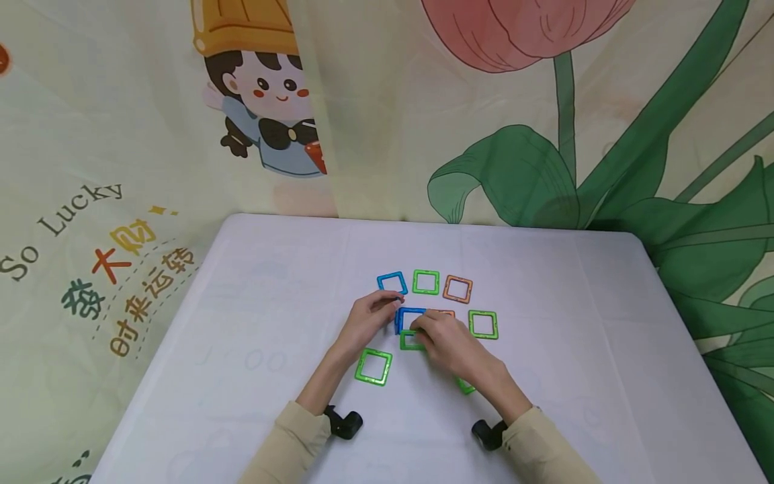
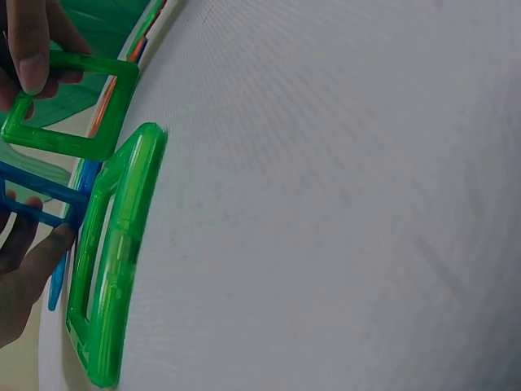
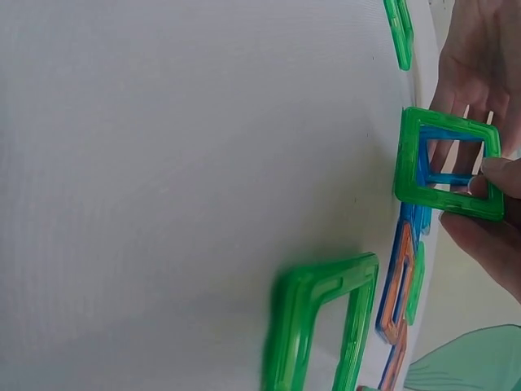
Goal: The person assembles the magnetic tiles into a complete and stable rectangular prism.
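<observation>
cream backdrop [image 1: 375, 134] | pink tulip [image 1: 526, 30] | cartoon figure [image 1: 266, 101] | white table [image 1: 272, 282]

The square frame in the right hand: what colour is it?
The square frame in the right hand is green, seen best in the right wrist view.

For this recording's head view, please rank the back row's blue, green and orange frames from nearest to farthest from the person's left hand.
1. Blue frame: back row's left end, close by the left hand.
2. Green frame: back row's middle.
3. Orange frame: back row's right end.
</observation>
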A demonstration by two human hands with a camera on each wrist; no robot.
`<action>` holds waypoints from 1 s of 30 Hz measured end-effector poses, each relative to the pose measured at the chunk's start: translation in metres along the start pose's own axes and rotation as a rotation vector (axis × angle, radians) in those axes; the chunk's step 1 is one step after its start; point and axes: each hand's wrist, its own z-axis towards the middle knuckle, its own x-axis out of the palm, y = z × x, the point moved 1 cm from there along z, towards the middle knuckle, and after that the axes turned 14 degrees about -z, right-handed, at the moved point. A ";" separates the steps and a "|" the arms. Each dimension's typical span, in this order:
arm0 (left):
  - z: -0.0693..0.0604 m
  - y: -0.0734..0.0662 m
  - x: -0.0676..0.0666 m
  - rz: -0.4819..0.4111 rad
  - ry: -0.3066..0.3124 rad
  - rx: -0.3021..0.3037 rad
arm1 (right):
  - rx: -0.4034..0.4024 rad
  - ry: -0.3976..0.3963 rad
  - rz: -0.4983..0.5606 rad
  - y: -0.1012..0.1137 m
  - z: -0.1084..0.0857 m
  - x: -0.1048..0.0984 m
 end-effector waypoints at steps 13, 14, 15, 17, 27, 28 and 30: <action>0.001 0.002 -0.001 -0.019 0.007 0.004 | -0.004 -0.048 -0.025 0.001 0.007 0.005; 0.001 0.001 0.000 -0.022 0.008 0.005 | -0.007 -0.055 -0.031 0.001 0.007 0.005; 0.001 0.001 0.000 -0.024 0.008 0.006 | -0.009 -0.061 -0.035 0.001 0.008 0.006; 0.001 0.001 0.000 -0.024 0.009 0.010 | -0.016 -0.071 -0.045 0.001 0.008 0.006; 0.002 0.001 0.000 -0.034 0.010 -0.004 | -0.025 -0.085 -0.039 0.000 0.008 0.004; 0.002 0.002 0.000 -0.033 0.011 -0.005 | -0.024 -0.083 -0.040 -0.001 0.008 0.004; 0.002 0.002 -0.001 -0.032 0.012 -0.008 | -0.019 -0.075 -0.044 -0.001 0.008 0.004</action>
